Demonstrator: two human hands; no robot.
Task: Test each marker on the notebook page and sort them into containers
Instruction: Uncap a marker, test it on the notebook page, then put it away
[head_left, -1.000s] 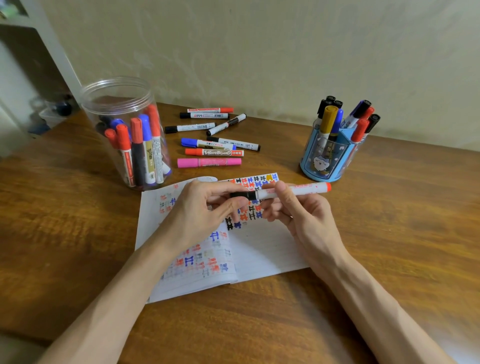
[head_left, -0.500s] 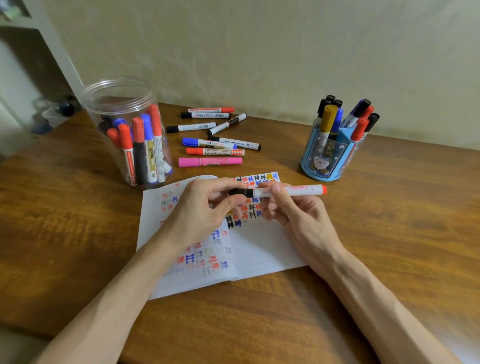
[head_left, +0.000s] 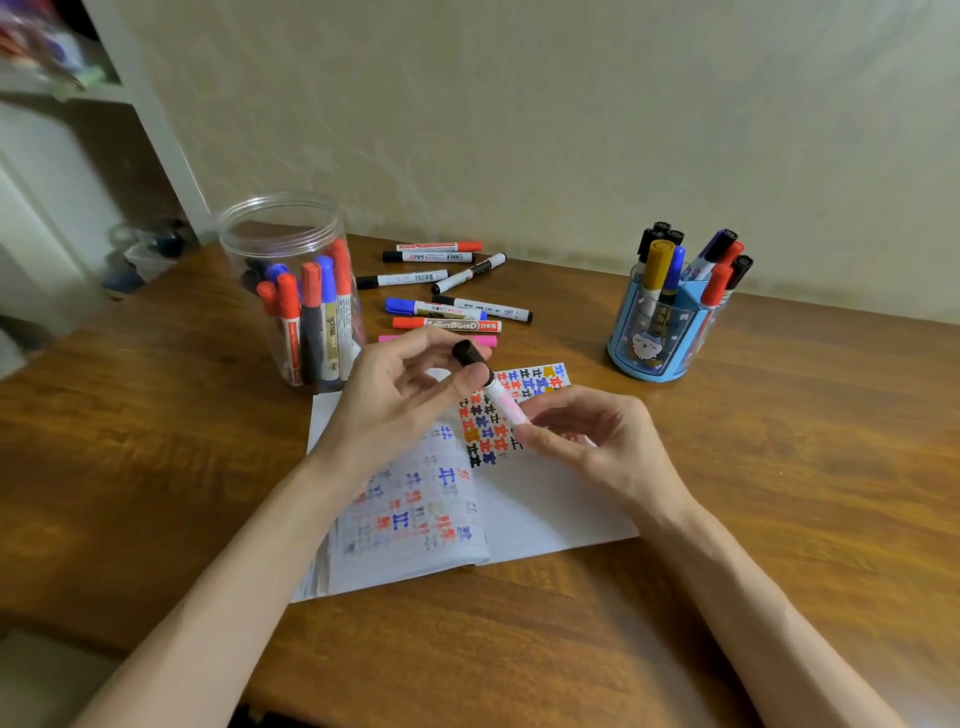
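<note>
Nearby, loose markers lie btwn clear jar & blue holder.

Over the open notebook we see the left grip pinching the black cap of a white-barrelled marker, while the right grip holds the barrel's lower end between thumb and fingers; the marker tilts up to the left. On the bench, a clear jar at the left and a blue holder at the right each hold markers upright. Loose markers lie between them, beyond the notebook, whose pages carry coloured marks.
</note>
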